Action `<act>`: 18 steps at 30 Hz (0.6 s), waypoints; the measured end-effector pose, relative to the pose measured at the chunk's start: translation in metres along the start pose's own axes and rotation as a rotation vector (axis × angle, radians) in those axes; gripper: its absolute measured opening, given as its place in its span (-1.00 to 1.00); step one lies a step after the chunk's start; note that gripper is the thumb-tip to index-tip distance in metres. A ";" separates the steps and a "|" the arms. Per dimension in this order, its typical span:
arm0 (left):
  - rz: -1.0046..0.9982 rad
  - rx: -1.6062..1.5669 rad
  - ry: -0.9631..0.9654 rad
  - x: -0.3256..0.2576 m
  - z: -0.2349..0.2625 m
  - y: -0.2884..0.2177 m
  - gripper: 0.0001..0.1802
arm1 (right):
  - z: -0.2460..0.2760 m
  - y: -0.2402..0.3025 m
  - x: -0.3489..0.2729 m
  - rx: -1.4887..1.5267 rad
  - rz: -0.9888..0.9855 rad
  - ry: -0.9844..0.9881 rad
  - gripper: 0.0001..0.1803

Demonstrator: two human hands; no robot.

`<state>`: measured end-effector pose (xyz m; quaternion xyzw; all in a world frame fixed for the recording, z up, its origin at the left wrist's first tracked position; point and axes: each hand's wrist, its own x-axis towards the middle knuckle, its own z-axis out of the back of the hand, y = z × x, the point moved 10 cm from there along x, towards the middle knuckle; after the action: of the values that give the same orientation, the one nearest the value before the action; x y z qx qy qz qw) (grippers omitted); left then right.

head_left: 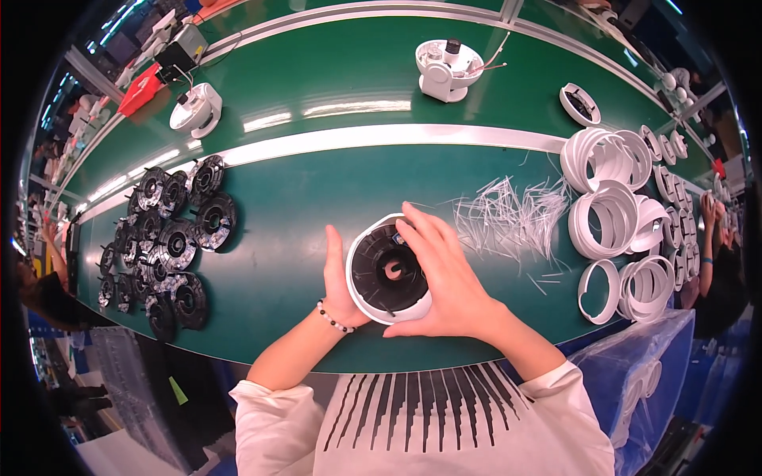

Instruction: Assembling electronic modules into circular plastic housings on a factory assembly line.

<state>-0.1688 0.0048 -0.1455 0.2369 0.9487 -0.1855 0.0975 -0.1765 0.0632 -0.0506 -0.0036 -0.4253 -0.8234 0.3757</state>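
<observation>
Between my two hands is a white round housing [355, 295] with a black disc-shaped part [379, 279] seated inside its rim. The black part has a hole in the middle, and skin shows through it. My left hand [340, 282] is cupped against the housing's left side, its other fingers hidden beneath. Over the right side curls my right hand [448, 278], fingertips on the upper rim and black part, thumb along the lower edge. Both hands hold the housing above the green table, near its front edge.
Black round parts [176, 242] cluster at left. Thin white strips [508, 218] lie scattered right of my hands, beside stacked white rings [603, 218]. Farther back stand two white domed units [448, 71] with wires, past a pale rail [381, 136]. Plastic-wrapped blue bin [627, 381] at lower right.
</observation>
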 end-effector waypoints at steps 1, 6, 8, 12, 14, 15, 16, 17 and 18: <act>0.058 -0.024 0.042 0.000 -0.003 0.004 -0.01 | -0.002 0.002 0.001 -0.028 -0.015 0.066 0.21; 0.066 0.012 0.092 -0.004 -0.001 0.009 -0.12 | -0.005 0.002 0.002 -0.058 -0.008 0.162 0.24; -0.059 0.131 -0.056 -0.007 0.010 0.002 -0.11 | -0.003 0.000 0.002 -0.055 -0.032 0.116 0.26; -0.147 0.179 -0.022 -0.010 0.002 -0.005 -0.28 | -0.007 -0.004 0.002 0.030 -0.064 0.079 0.29; -0.166 0.104 -0.068 -0.008 0.005 -0.004 -0.32 | -0.004 -0.009 -0.002 0.022 -0.072 -0.032 0.28; -0.171 0.103 -0.070 -0.008 0.007 -0.004 -0.33 | -0.010 -0.009 -0.005 0.022 -0.065 -0.034 0.28; -0.152 0.067 -0.074 -0.006 0.008 -0.002 -0.33 | -0.008 -0.012 -0.009 -0.007 -0.080 -0.114 0.26; -0.179 0.087 -0.080 -0.006 0.005 -0.004 -0.32 | -0.006 -0.014 -0.013 -0.035 -0.094 -0.193 0.24; -0.205 0.106 -0.091 -0.008 -0.001 -0.005 -0.31 | -0.007 -0.013 -0.017 -0.038 -0.092 -0.249 0.19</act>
<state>-0.1648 -0.0025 -0.1413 0.1351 0.9513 -0.2550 0.1081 -0.1700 0.0730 -0.0698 -0.0934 -0.4528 -0.8408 0.2816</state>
